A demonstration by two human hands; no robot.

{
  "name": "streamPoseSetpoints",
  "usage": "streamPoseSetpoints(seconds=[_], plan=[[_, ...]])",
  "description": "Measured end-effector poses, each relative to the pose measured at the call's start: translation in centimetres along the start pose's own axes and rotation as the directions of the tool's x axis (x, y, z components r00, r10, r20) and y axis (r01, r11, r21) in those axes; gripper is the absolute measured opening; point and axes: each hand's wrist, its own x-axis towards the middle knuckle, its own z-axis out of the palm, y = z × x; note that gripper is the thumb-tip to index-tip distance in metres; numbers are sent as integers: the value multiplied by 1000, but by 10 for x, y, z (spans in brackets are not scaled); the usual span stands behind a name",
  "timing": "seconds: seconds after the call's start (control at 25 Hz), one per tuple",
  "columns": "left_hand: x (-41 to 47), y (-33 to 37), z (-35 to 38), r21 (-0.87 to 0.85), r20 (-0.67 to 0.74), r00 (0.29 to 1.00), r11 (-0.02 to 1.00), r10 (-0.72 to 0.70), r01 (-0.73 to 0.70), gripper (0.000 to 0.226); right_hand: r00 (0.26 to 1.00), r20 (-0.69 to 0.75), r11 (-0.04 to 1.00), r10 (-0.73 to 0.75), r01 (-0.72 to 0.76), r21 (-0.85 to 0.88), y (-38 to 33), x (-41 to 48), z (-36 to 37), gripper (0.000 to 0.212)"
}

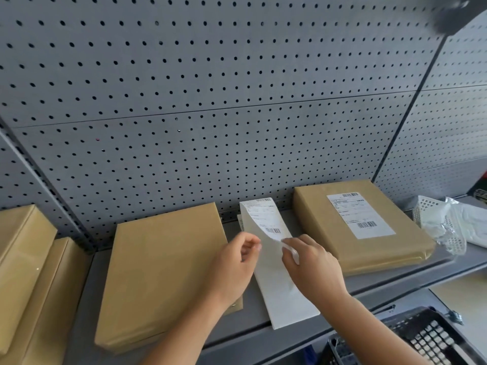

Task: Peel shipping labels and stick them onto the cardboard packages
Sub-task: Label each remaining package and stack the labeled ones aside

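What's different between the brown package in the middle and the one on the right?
The right package already carries a white label on top; the middle package has a bare top. The middle one lies beside the hands and partly under the left forearm, while the right one sits farther back, against the pegboard. Both are flat, wrapped in brown, and lie on the same grey shelf.

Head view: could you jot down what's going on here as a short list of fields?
setting: grey shelf against a pegboard wall
left hand: pinching the backing sheet
right hand: peeling the shipping label upward
labelled package: right of the hands, label already on
unlabelled package: left of the hands, top bare
other packages: stacked at far left
stage: label partly peeled, not yet stuck
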Motion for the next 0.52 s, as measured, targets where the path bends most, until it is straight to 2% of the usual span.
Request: streamPoseSetpoints(seconds=[0.08,0.16,0.24,0.4,0.52], plan=[[8,5,0,-121,17,998,990,-65,67,21,996,-77,998,-43,46,38,-6,-1,-7,22],[15,12,-1,-300,81,986,940,-145,163,33,989,-111,995,-97,101,27,-13,-4,-12,23],[20,17,-1,-394,136,975,894,-173,214,33,983,-111,989,-145,146,-1,-17,-6,-15,30],[27,16,2,-436,153,967,864,-204,251,16,976,-56,975,-212,207,-80,-22,-12,-18,40],[29,14,2,-430,144,964,864,-222,263,14,981,-22,981,-194,194,5,-24,-9,-22,36]])
